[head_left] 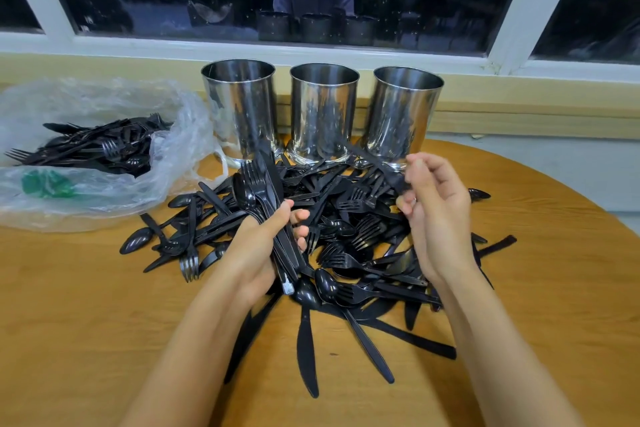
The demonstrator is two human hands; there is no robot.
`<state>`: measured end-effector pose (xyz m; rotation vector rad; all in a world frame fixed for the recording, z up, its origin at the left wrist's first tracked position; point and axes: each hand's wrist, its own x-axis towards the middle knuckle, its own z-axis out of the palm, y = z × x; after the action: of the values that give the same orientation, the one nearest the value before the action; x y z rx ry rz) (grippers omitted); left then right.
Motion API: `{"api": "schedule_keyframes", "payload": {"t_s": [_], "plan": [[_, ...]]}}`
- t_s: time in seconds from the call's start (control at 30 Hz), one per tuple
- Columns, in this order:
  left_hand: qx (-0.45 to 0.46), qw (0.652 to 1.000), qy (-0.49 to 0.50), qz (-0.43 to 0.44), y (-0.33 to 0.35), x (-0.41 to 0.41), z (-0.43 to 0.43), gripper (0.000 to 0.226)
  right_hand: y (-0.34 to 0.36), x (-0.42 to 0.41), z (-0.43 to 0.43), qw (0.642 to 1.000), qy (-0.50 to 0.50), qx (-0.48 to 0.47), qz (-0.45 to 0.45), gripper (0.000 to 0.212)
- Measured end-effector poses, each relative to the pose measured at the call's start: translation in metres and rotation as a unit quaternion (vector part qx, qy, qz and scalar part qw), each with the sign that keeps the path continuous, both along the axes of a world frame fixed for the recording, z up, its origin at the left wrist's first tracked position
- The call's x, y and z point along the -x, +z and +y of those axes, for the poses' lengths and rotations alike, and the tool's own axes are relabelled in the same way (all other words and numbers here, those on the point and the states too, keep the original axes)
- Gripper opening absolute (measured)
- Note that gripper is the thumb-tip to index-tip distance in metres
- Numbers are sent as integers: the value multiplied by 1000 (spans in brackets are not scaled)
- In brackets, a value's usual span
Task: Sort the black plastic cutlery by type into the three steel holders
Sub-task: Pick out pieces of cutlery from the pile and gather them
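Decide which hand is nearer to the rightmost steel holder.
Right. The right hand, pinching one black piece, is just in front of the rightmost steel holder; the left hand, gripping a cutlery bundle, sits farther left, over the pile.

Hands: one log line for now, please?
left hand: grips bundle | right hand: pinches one piece | pile: on table | holders: upright

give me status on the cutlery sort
Left hand grips a mixed bundle. Right hand pinches a single piece. Three holders stand behind the pile, nothing poking above rims. More cutlery in the bag.
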<state>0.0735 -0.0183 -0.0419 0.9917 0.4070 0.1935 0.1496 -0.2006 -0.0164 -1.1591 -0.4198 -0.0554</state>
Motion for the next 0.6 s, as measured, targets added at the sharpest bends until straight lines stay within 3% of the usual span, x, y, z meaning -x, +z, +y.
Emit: {"api": "schedule_keyframes", "payload": {"t_s": [0.2, 0.27, 0.43, 0.6], "plan": [[10, 1000, -11, 0, 1, 0, 1, 13, -14, -4, 1, 971, -77, 206, -88, 29], [25, 999, -28, -8, 1, 1, 1, 12, -15, -3, 1, 967, -72, 228, -85, 32], [53, 996, -76, -14, 2, 4, 0, 17, 2, -5, -10, 970, -88, 226, -29, 16], [12, 991, -135, 6, 18, 23, -17, 44, 53, 4, -22, 940, 38, 324, -100, 18]]}}
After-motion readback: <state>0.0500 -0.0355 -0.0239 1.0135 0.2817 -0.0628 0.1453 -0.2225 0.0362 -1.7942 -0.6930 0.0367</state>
